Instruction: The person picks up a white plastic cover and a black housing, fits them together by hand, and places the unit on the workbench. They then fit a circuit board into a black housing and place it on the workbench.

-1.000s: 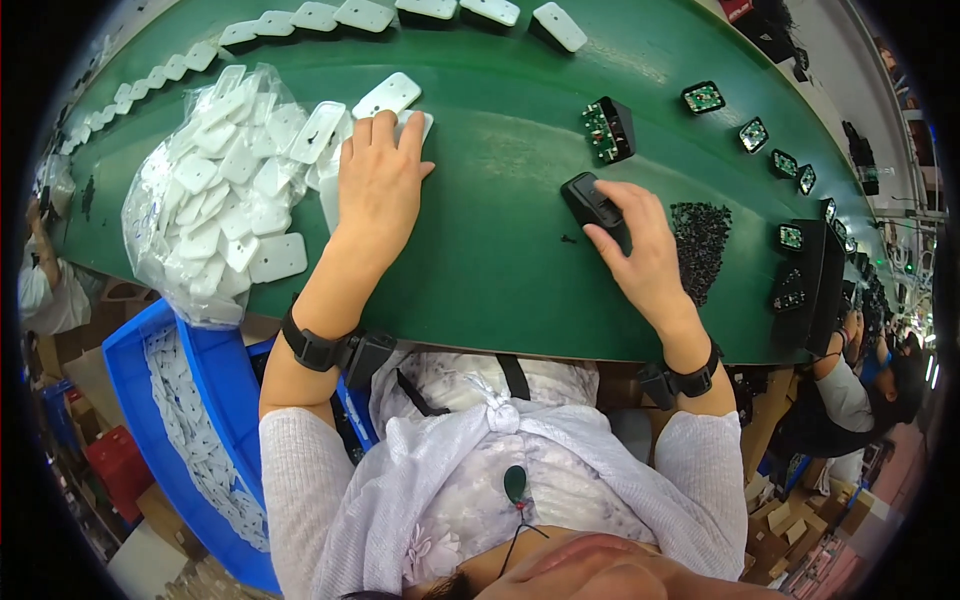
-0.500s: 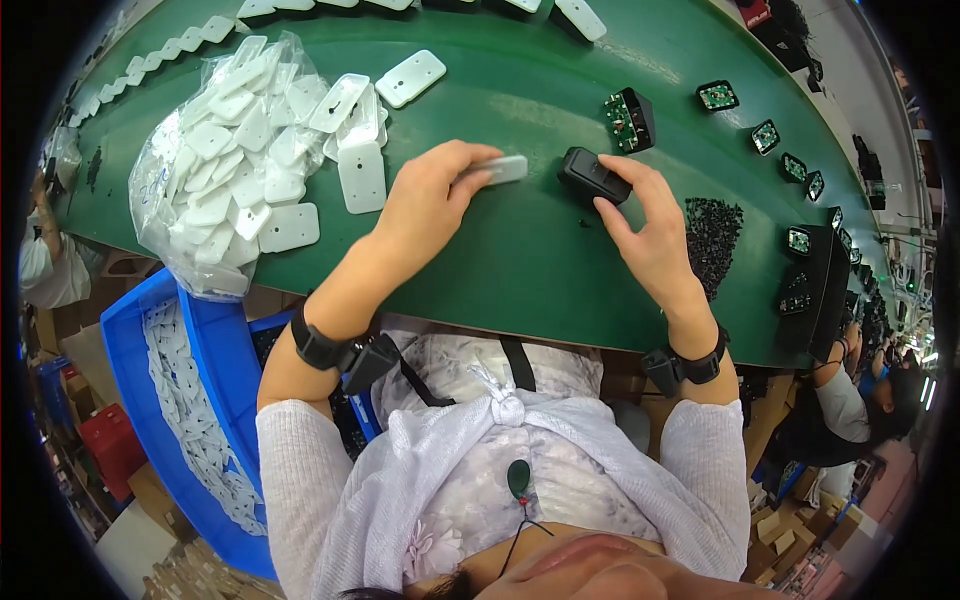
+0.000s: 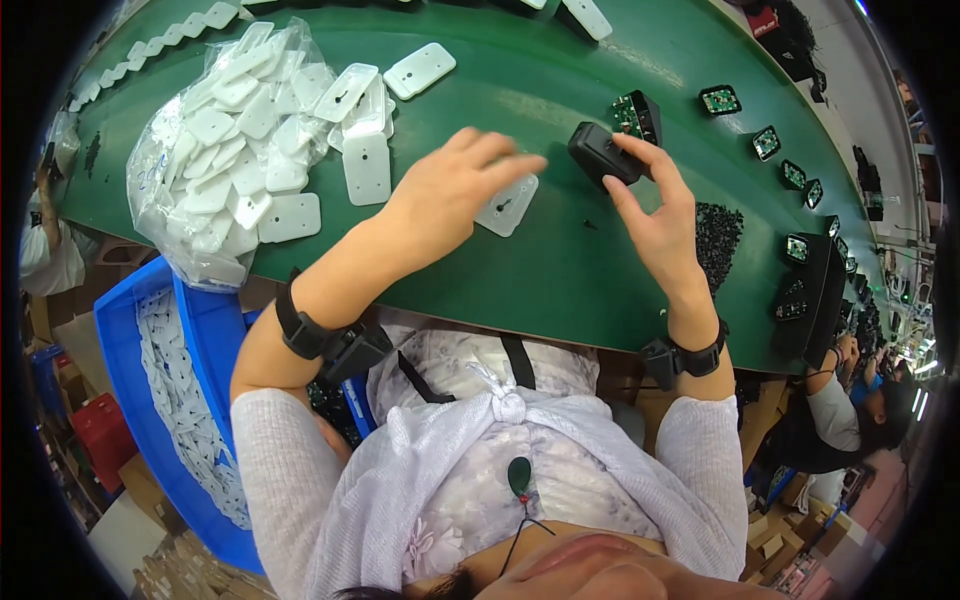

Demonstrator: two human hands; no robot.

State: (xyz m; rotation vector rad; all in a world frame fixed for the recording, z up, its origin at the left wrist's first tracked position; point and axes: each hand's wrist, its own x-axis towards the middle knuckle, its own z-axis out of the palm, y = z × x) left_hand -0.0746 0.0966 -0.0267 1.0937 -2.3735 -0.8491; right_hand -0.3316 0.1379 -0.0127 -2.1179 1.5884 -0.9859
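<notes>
My right hand [image 3: 655, 205] grips a black plastic housing [image 3: 592, 150] between thumb and fingers, held tilted above the green table. My left hand [image 3: 455, 190] is open over the table, its fingers apart and a little blurred. Just below those fingers a translucent white plate [image 3: 510, 208] with a dark keyhole-like slot lies flat. Behind the held housing sits another black housing [image 3: 648, 118] with a green circuit board showing. A heap of tiny black parts [image 3: 720, 245], too small to make out singly, lies right of my right hand.
A clear bag [image 3: 165, 165] spills many white plates onto the green table [image 3: 440, 285] at left. More boarded housings [image 3: 720, 99] line the far right, near a black box [image 3: 825, 290]. A blue bin [image 3: 190, 310] of white pieces stands below the table's left edge. A co-worker [image 3: 840, 410] is at right.
My left hand has let go of the white plate, which now lies on the table, and its fingers have spread. My right hand has lifted the black housing slightly away from me.
</notes>
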